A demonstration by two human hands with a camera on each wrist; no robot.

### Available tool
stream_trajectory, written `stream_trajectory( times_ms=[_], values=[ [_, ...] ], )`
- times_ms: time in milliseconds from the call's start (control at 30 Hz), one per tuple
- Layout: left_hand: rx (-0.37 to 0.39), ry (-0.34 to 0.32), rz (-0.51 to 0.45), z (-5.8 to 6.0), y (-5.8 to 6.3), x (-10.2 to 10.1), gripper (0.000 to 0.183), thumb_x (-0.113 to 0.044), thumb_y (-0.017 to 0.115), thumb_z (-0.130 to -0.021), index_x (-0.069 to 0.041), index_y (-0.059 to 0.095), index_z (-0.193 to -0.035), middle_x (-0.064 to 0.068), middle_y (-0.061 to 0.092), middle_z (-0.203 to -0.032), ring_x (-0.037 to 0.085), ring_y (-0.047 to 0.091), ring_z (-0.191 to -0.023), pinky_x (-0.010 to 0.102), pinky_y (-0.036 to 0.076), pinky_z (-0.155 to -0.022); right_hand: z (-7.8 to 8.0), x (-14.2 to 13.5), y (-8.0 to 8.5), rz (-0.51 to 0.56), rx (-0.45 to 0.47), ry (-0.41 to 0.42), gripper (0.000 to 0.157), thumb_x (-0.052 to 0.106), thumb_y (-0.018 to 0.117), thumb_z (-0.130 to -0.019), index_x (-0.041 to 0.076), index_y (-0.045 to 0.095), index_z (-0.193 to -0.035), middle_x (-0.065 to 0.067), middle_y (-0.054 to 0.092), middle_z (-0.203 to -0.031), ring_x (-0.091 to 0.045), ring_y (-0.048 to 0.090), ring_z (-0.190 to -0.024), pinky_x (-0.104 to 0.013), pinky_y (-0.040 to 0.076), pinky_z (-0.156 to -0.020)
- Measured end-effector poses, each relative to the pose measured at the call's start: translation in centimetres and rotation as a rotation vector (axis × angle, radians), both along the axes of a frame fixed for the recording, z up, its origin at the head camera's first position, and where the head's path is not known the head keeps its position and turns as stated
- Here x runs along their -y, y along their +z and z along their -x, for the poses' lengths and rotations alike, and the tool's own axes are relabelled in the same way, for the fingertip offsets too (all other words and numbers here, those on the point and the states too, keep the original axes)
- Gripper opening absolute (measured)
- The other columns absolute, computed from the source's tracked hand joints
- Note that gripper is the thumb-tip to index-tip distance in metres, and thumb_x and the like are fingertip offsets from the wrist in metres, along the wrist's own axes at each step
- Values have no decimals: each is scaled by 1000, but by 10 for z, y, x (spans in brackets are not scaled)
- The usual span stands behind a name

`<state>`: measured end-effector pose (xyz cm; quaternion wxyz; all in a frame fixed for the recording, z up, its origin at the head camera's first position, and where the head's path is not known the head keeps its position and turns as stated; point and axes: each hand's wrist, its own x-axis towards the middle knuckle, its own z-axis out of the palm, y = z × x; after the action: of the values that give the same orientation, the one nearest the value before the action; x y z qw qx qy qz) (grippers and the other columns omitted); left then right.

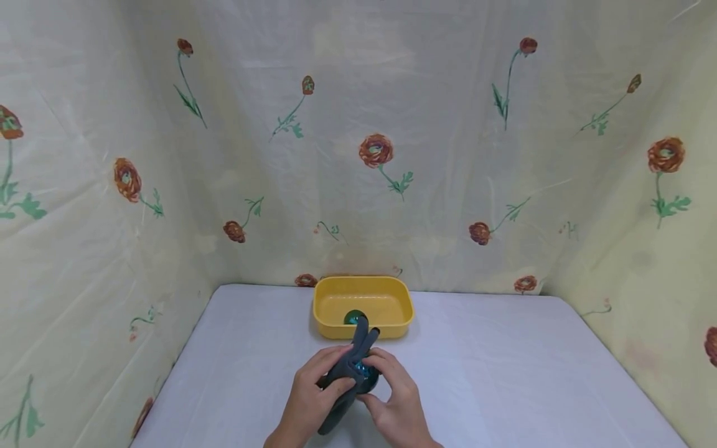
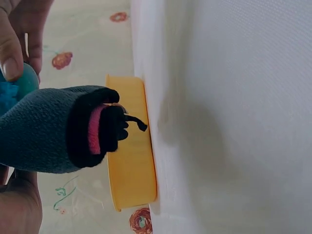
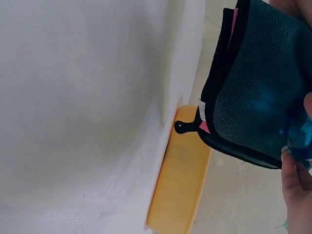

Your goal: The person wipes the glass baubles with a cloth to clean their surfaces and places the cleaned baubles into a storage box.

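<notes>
My right hand (image 1: 399, 398) holds a shiny blue-green ball (image 1: 368, 377), its fingers over the top and its thumb low on the near side. On the other side, my left hand (image 1: 310, 392) grips a folded dark grey cloth (image 1: 336, 418) that lies against the ball. Black edging and a strip of pink show at the cloth's rim in the left wrist view. A small black tab (image 3: 185, 127) and a white label (image 3: 202, 110) stick out from its edge. Cloth and fingers hide part of the ball.
A yellow tub (image 1: 407, 309) stands beyond the hands, near the table's back edge. Inside it lies another shiny green-blue ball (image 1: 354, 317), partly hidden by the cloth. A white cover lies on the table (image 1: 504, 373); flower-patterned curtains (image 1: 437, 186) hang around it.
</notes>
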<state>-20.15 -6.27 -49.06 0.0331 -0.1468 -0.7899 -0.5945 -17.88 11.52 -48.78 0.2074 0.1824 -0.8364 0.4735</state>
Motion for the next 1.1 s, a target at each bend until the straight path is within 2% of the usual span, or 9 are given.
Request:
stream_trajectory(
  times_ms=[133, 300, 467, 733, 967, 1100],
  values=[
    [-22, -3, -6, -1, 1, 1, 44, -43, 72, -87, -43, 61, -129, -13, 63, -131, 18, 60, -124, 34, 59, -97, 1, -1, 1, 87, 83, 21, 65, -6, 84, -71, 27, 59, -121, 13, 61, -130, -10, 61, -120, -25, 56, -99],
    [-32, -10, -14, -2, 3, 1, 45, -41, 73, -87, -42, 61, -130, -13, 62, -132, 17, 60, -125, 34, 59, -97, 2, -3, 1, 217, 219, 76, 63, -4, 80, -77, 24, 57, -128, 6, 62, -132, -11, 63, -118, -24, 55, -102],
    [-11, -11, -13, -3, 4, 2, 46, -38, 73, -87, -44, 60, -131, -16, 61, -133, 16, 58, -126, 33, 59, -97, 1, -4, 3, 265, 328, 103, 59, 3, 78, -83, 19, 51, -133, -1, 60, -132, -14, 65, -115, -23, 55, -100],
    [-5, -21, -32, -5, 7, 1, 45, -34, 73, -88, -42, 60, -131, -12, 61, -132, 19, 59, -124, 32, 59, -95, 1, -6, 5, 297, 411, 120, 53, 16, 73, -90, 17, 46, -135, -10, 62, -131, -15, 66, -110, -22, 58, -94],
    [10, -30, -17, -7, 9, 2, 46, -31, 74, -89, -44, 60, -131, -14, 60, -133, 18, 59, -123, 32, 60, -94, 3, -8, 4, 346, 452, 158, 48, 19, 67, -95, 11, 42, -135, -21, 66, -122, -17, 70, -96, -28, 62, -80],
    [4, -41, -26, -9, 10, 3, 45, -33, 73, -89, -43, 60, -131, -13, 61, -133, 18, 59, -123, 30, 60, -92, 2, -8, 6, 382, 474, 149, 47, 26, 64, -97, 8, 42, -134, -22, 69, -116, -19, 71, -85, -29, 63, -74]
  ],
)
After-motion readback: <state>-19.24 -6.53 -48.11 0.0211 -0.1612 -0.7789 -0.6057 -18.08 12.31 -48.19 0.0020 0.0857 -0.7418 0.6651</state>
